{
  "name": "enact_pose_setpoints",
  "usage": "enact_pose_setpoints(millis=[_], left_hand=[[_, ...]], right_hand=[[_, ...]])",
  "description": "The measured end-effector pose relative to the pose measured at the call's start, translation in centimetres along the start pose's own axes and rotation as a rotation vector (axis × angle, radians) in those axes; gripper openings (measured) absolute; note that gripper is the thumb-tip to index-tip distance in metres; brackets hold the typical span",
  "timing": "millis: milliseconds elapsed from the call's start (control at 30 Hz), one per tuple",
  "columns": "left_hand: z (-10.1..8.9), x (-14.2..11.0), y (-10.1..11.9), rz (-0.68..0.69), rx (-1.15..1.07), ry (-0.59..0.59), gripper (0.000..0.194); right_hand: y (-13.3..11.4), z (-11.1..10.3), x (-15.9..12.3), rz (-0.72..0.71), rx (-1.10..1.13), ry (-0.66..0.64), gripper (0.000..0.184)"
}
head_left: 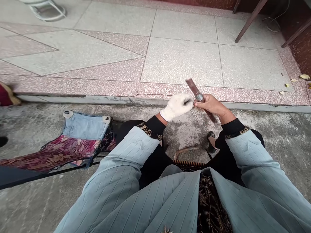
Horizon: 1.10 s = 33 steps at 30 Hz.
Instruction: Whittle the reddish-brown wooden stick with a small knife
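Observation:
My right hand point(211, 104) is bare and wrapped round a brown stick point(192, 86), which slants up to the left. Silvery wire point(199, 96) is wound in several turns about the stick, just above my right thumb. A white knitted glove covers my left hand point(178, 105). Its fingers are curled in a pinch close to my right thumb, left of the stick. What lies between those fingertips is hidden. A thin dark line meets the glove from the left along the step; I cannot tell whether it is wire or a crack.
A raised tiled step point(182, 61) stretches ahead, with its stone edge in front of my hands. At left stands a folding chair point(87, 126) with denim and floral cloth. A curved wooden piece point(186, 150) is below, between my knees. Furniture legs point(251, 19) stand at upper right.

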<state>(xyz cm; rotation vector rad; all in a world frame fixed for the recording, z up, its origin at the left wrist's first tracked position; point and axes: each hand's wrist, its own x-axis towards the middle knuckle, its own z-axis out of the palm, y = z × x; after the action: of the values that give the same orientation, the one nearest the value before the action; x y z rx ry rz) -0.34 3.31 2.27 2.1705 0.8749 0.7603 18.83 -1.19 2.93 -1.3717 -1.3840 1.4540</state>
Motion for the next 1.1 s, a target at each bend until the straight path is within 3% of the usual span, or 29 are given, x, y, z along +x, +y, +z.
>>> enact_pose_setpoints(millis=[133, 200, 267, 333, 433, 567, 667, 767, 867, 1100], left_hand=[[1.4, 0.2, 0.3, -0.513, -0.793, -0.115, 0.012], [1.9, 0.4, 0.3, -0.749, -1.04, -0.153, 0.019], [2.0, 0.5, 0.2, -0.899, -1.171, -0.185, 0.022], [1.8, 0.5, 0.4, -0.94, -1.258, -0.218, 0.018], [1.3, 0.4, 0.6, -0.914, -1.343, -0.241, 0.012], [1.5, 0.3, 0.0, -0.872, -1.296, -0.219, 0.013], [1.8, 0.3, -0.8, -0.692, -1.111, -0.021, 0.013], [1.9, 0.1, -1.1, -0.392, -0.883, 0.115, 0.031], [2.0, -0.1, -1.0, -0.237, -0.701, 0.103, 0.027], [1.4, 0.0, -0.9, -0.148, -0.305, 0.09, 0.022]], right_hand=[[0.1, 0.0, 0.4, -0.306, -0.436, 0.085, 0.02], [0.2, 0.3, 0.6, -0.404, -0.571, 0.118, 0.017], [0.4, 0.7, 0.7, -0.38, -0.571, 0.14, 0.014], [0.6, 1.0, 0.6, -0.248, -0.445, 0.132, 0.016], [0.7, 1.1, 0.5, -0.083, -0.268, 0.112, 0.025], [0.6, 1.0, 0.5, -0.026, -0.166, 0.146, 0.022], [0.5, 0.9, 0.6, 0.038, 0.045, 0.172, 0.019], [0.3, 1.0, 0.7, 0.075, 0.229, 0.226, 0.016], [0.0, 1.1, 0.8, 0.086, 0.291, 0.246, 0.014], [0.1, 1.3, 0.8, 0.122, 0.33, 0.21, 0.019]])
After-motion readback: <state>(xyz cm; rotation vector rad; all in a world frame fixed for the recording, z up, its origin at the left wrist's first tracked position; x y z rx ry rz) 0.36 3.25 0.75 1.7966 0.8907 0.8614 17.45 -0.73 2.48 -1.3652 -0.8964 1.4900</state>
